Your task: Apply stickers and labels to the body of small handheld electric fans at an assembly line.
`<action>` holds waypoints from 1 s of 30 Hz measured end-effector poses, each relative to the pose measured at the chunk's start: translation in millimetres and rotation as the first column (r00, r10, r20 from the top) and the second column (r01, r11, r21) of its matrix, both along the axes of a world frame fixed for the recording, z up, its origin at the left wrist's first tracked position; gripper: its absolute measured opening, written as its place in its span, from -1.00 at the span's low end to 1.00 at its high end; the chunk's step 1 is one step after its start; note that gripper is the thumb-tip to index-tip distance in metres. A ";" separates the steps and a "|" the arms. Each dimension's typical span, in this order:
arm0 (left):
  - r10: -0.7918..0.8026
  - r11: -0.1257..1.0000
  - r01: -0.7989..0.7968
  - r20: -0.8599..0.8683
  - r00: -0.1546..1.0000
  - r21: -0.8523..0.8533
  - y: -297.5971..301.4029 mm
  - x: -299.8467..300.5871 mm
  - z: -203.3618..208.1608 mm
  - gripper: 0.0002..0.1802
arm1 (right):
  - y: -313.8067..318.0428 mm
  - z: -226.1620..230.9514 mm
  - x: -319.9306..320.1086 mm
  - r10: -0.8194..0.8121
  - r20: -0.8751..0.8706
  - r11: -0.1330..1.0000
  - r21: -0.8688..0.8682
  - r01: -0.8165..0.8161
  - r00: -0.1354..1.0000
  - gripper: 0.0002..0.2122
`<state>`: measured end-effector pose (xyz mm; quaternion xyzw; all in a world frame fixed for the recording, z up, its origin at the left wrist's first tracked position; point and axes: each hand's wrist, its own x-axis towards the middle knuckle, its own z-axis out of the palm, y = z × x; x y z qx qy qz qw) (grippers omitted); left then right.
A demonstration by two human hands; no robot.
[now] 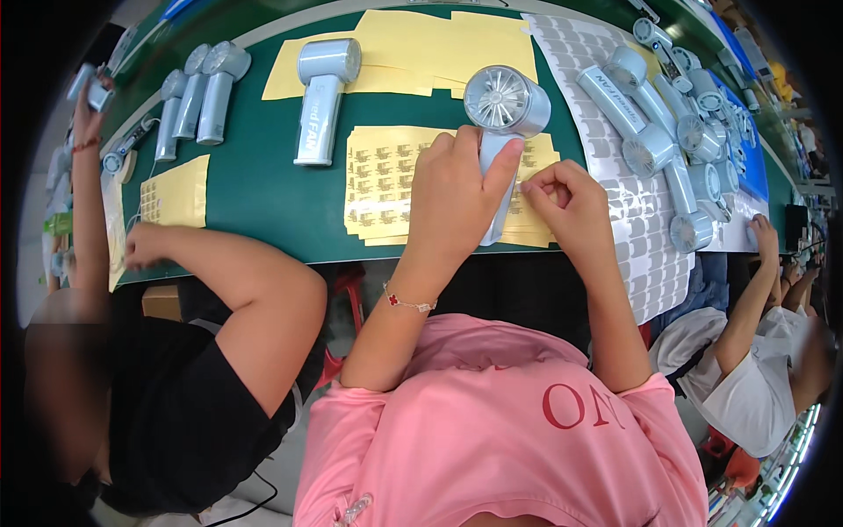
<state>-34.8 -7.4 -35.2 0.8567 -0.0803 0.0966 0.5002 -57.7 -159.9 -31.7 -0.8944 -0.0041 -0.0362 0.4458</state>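
My left hand (450, 189) is wrapped round the handle of a light blue handheld fan (509, 101), its round grille head tilted up. Just right of that handle, my right hand (571, 206) has its fingers curled into a pinch; whatever may be between the fingertips is too small to make out. Beneath both hands lies a stack of yellow label sheets (376, 189) printed with small dark labels. Another handheld fan (320, 105) lies on the green table, beyond my left hand.
Several fans (650, 149) are heaped at the right on a white sheet with grey label shapes (628, 211). More yellow sheets (399, 48) lie at the back. Upright fans (215, 92) stand at the left near a co-worker's arm (224, 263). Another person (746, 351) sits at the right.
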 end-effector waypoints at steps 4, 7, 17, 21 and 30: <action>-0.003 0.996 -0.001 0.036 0.999 0.088 -0.3 -0.9 -1.2 -0.54 | 6.3 -4.5 -0.2 -0.017 0.047 0.989 -0.147 0.023 0.999 -0.86; -0.006 0.988 -0.013 0.118 0.993 0.156 -1.4 -3.2 0.5 -0.55 | 13.2 -1.1 -1.4 0.026 0.170 0.928 -0.371 0.040 0.985 -0.86; 0.043 0.965 -0.068 0.105 0.994 0.253 -2.2 -5.2 1.8 -0.56 | -6.3 10.2 -28.2 0.041 0.126 0.999 0.008 -0.042 0.991 -0.93; -0.069 0.958 0.000 -0.228 0.971 -0.288 5.2 -9.6 14.5 -0.51 | -13.1 29.7 -44.2 -0.053 -0.058 0.854 0.514 0.075 0.997 -0.96; -0.430 0.441 0.047 -0.165 0.888 -0.896 -10.4 -28.0 33.3 -0.48 | 15.1 53.8 -61.5 0.189 -0.048 0.581 0.810 -0.072 0.981 -0.91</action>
